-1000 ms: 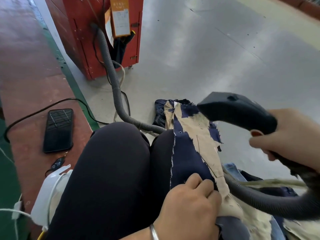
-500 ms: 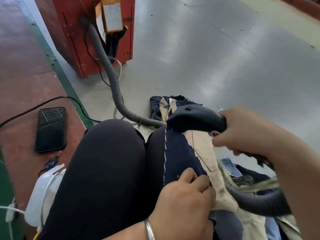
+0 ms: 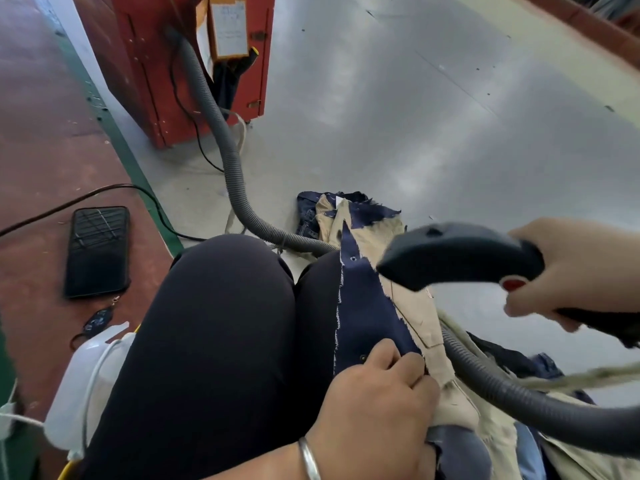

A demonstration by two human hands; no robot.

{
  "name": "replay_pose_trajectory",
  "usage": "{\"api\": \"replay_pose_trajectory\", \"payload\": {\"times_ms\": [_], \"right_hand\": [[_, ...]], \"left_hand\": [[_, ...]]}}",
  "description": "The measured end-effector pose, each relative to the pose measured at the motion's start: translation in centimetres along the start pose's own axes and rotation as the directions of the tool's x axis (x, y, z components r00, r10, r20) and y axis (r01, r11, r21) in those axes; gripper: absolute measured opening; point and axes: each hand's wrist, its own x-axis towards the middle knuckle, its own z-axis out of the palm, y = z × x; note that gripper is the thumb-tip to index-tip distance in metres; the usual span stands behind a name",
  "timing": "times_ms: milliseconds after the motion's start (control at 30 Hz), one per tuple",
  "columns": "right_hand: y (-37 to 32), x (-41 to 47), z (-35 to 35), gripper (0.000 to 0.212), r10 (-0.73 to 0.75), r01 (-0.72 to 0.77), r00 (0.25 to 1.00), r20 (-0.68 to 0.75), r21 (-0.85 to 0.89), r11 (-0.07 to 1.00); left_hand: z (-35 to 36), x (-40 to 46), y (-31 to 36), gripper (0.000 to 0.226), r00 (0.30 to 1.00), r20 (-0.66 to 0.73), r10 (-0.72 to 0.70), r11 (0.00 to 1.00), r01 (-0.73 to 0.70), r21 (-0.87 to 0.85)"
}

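Grey floor (image 3: 415, 116) surrounds the navy-and-beige fabric piece (image 3: 367, 306); the left hand (image 3: 377, 410) pinches its near end, the right hand (image 3: 571, 271) clasps the black plastic nozzle (image 3: 457, 254) above it. Probably thread-cleaning; next, lower nozzle onto fabric.

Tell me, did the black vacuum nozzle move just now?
Yes. Measured against the cloth strip, the nozzle has slid from the strip's far end toward the person, nearer the left hand holding the strip down.

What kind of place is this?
Probably a clothing workshop or factory. A navy and tan garment piece lies across the lap, the right hand holds a black nozzle, and a grey ribbed hose runs to a red machine.
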Motion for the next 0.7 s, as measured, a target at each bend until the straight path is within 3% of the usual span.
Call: {"api": "replay_pose_trajectory", "payload": {"times_ms": [67, 167, 500, 700], "right_hand": [[-0.4, -0.2, 0.7, 0.019, 0.011, -0.008, 0.996, 0.085, -0.036, 0.999], [-1.4, 0.3, 1.3, 0.016, -0.016, 0.02, 0.996, 0.089, -0.045, 0.999], [-5.7, 5.5, -0.1, 0.019, -0.009, 0.018, 0.993, -0.116, 0.078, 0.997], [-2.9, 4.7, -2.4, 0.017, 0.015, 0.051, 0.949, -0.315, 0.199, 0.979]], "left_hand": [[0.1, -0.1, 0.0, 0.019, 1.0, -0.002, 0.002, 1.0, -0.002, -0.012], [-0.1, -0.1, 0.0, 0.018, 1.0, 0.001, -0.011, 1.0, 0.011, -0.028], [-0.4, -0.1, 0.3, 0.023, 1.0, 0.015, -0.014, 0.999, 0.015, -0.031], [-0.2, -0.4, 0.0, 0.021, 1.0, -0.028, -0.008, 0.999, 0.007, -0.033]]}}
